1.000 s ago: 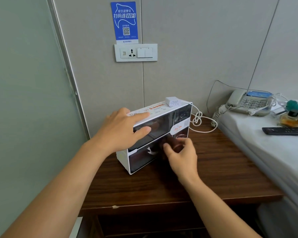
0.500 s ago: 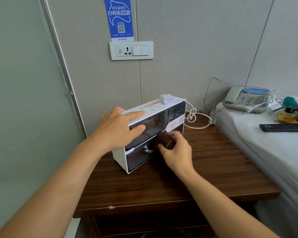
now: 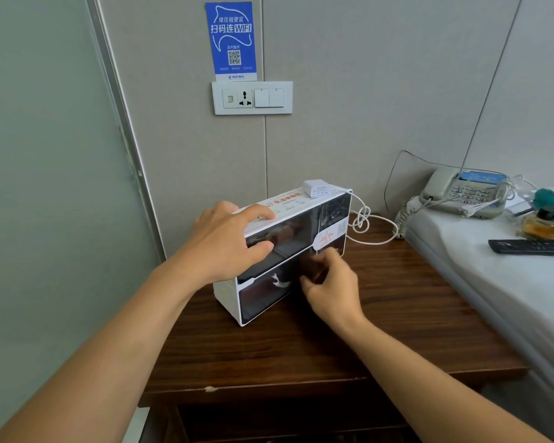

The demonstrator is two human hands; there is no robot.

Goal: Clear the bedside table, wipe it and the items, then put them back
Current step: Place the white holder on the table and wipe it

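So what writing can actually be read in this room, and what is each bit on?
"扫码连WIFI": large white print on the blue sticker above the socket panel.
"续住超便宜": smaller line at the sticker's top.
"店内服务": tiny line above its QR code, barely legible.
Sticker's bottom lines: too small to read.
Orange print on top of the white box: too blurred.
Labels on the charger and telephone: unreadable.

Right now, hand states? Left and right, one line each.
Left hand: open, fingers on top of the white box, thumb on its dark front.
Right hand: fingers curled at the box front; whether it holds anything cannot be told.
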